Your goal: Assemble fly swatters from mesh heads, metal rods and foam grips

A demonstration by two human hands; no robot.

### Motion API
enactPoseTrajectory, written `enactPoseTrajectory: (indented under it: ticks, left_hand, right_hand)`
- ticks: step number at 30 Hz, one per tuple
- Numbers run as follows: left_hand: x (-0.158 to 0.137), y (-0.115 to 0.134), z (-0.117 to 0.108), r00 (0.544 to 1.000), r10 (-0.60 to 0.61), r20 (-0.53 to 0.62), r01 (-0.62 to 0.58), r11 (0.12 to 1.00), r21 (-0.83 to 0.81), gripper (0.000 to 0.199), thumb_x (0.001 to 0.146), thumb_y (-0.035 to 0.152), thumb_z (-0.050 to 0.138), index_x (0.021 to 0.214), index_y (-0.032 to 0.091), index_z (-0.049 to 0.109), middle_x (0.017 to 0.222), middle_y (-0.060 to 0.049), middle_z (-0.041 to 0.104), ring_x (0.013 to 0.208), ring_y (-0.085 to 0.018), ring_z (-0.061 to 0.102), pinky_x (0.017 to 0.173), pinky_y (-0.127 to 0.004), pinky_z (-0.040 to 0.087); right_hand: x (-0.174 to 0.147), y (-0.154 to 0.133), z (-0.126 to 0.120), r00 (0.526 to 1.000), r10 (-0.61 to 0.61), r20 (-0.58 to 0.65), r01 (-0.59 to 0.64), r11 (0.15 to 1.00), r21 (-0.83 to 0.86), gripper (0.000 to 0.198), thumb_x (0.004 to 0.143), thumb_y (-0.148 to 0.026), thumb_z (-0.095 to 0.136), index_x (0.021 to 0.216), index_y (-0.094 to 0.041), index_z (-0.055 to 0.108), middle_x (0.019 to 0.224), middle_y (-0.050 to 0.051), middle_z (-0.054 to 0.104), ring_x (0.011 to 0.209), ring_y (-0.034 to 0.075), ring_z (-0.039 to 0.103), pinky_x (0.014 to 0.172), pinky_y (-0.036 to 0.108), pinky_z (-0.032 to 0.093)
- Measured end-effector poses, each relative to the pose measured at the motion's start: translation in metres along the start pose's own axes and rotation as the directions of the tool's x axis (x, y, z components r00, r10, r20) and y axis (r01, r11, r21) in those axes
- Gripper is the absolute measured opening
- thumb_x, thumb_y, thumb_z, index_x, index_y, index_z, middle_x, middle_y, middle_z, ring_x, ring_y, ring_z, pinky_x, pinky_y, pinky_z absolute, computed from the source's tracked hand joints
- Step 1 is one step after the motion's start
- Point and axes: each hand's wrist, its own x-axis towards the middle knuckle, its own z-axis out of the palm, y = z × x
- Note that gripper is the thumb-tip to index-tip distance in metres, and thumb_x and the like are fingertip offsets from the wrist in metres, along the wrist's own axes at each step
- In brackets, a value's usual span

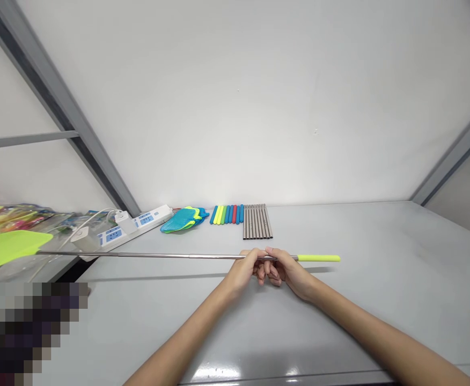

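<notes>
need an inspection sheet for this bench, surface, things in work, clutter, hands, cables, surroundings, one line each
Surface: grey tabletop, glare at near edge.
Things in work: swatter with yellow-green head and handle; beyond it, piled swatter heads, rows of coloured handles and metal tubes.
Clutter: packaged colourful items, far left.
Hands: left hand and right hand close together, holding the rod near its handle.
Cables: white cable by the power strip.
Surroundings: pale wall, grey frame posts; lower-left patch pixelated.

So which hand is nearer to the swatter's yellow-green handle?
Right. The right hand holds the metal rod close beside the handle; the left hand holds it farther away, toward the swatter head.
</notes>
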Motion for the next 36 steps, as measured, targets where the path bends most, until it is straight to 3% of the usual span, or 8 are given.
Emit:
enactPoseTrajectory:
  ticks: [11,17,20,23,29,36]
  left_hand:
    - [-0.005,0.012,0.004,0.999,-0.031,0.024,0.032,0.999,-0.022,0.04,0.076,0.036,0.032,0.05,0.013,0.052,0.044,-0.001,0.043,0.047,-0.011,0.043,0.051,-0.023,0.037]
    - [-0.007,0.014,0.002,1.0,-0.008,-0.01,0.008,0.999,0.032,0.041,0.077,0.036,0.031,0.045,0.016,0.045,0.04,0.002,0.036,0.043,-0.01,0.042,0.052,-0.023,0.036]
    - [-0.008,0.014,0.001,0.999,-0.02,-0.037,0.021,0.999,0.031,0.042,0.077,0.038,0.031,0.041,0.017,0.038,0.037,0.004,0.031,0.04,-0.01,0.041,0.052,-0.023,0.035]
    - [-0.007,0.015,0.002,0.999,-0.034,-0.04,0.035,0.999,0.019,0.043,0.078,0.04,0.029,0.044,0.016,0.043,0.036,0.004,0.031,0.038,-0.01,0.041,0.051,-0.024,0.034]
    - [-0.006,0.017,0.003,0.99,-0.082,-0.114,0.084,0.996,0.017,0.049,0.078,0.042,0.028,0.036,0.017,0.034,0.032,0.003,0.031,0.036,-0.01,0.041,0.051,-0.024,0.034]
    - [-0.007,0.02,-0.004,0.987,-0.1,-0.125,0.095,0.995,-0.042,0.041,0.076,0.037,0.032,0.04,0.017,0.036,0.036,0.004,0.031,0.036,-0.01,0.041,0.051,-0.026,0.035]
  right_hand:
    - [0.0,-0.008,-0.003,0.997,-0.058,0.044,0.056,0.998,0.041,0.045,0.074,-0.047,0.043,0.042,-0.016,0.034,0.045,0.001,0.047,0.039,0.007,0.033,0.042,0.024,0.017]
    - [-0.001,-0.012,-0.003,0.997,-0.038,0.061,0.035,0.998,0.052,0.041,0.071,-0.042,0.051,0.044,-0.015,0.036,0.041,-0.006,0.028,0.039,0.005,0.024,0.042,0.023,0.017]
    - [-0.002,-0.013,-0.001,0.997,-0.034,0.066,0.028,0.996,0.082,0.04,0.073,-0.039,0.05,0.044,-0.016,0.036,0.043,-0.006,0.028,0.039,0.005,0.024,0.043,0.023,0.017]
    - [-0.002,-0.013,0.0,0.997,-0.044,0.069,0.037,0.995,0.098,0.041,0.076,-0.04,0.044,0.043,-0.016,0.036,0.042,-0.005,0.03,0.039,0.006,0.028,0.044,0.024,0.019]
    - [0.002,-0.007,-0.001,0.995,-0.09,-0.036,0.094,0.99,0.102,0.043,0.077,-0.035,0.043,0.04,-0.017,0.03,0.038,-0.006,0.024,0.037,0.007,0.027,0.044,0.025,0.018]
    - [0.006,-0.007,0.004,0.978,-0.156,-0.14,0.167,0.983,0.071,0.045,0.076,-0.034,0.043,0.039,-0.018,0.024,0.037,-0.006,0.017,0.036,0.006,0.022,0.044,0.026,0.014]
